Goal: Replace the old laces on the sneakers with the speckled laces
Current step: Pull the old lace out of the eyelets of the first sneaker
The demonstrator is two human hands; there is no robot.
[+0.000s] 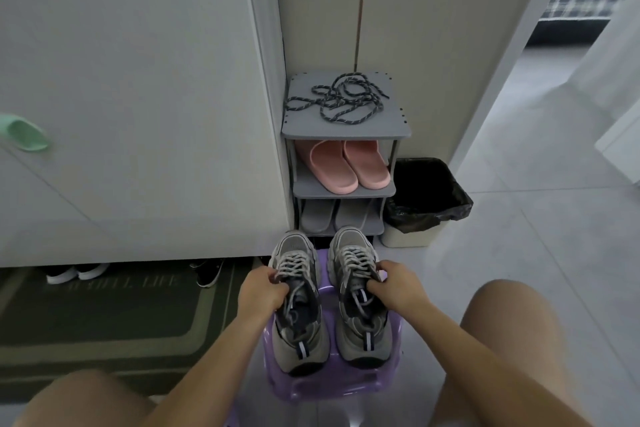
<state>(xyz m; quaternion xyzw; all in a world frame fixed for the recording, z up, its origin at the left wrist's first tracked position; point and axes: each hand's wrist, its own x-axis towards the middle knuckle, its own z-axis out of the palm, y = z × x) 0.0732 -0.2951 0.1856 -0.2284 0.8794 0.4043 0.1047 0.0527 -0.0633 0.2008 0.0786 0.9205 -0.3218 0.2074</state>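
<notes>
Well, both hands are down on the pair, in the lower middle of the frame. The left hand [261, 293] is curled tight on the left sneaker [304, 312], thumb and fingers closed at the outer edge by the top of the lacing. The right hand [394, 282] grips the right sneaker [360, 326] the same way on its outer side. I can't tell whether the fingers have the lace ends or only the upper.

The sneakers are grey mesh with darker panels and a striped heel tab. They stand side by side, toes pointing up the frame, on a translucent purple stool [311, 388]. The old laces [292, 263], pale grey, are still threaded through the eyelets of both shoes, with loose ends trailing into the openings.

The speckled laces [341, 100], dark with light flecks, lie in a loose tangle on the top shelf of a grey shoe rack [346, 130] above the sneakers in the frame. Pink slippers [346, 166] sit on the shelf below and grey slippers [332, 218] on the next.

The sneaker toes reach just up to the rack's foot. A waste bin [408, 236] with a black liner stands right of the rack. A white cabinet [138, 80] fills the left, with a dark doormat [104, 315] below it. Bare knees flank the stool, and open tiled floor runs off to the right.
</notes>
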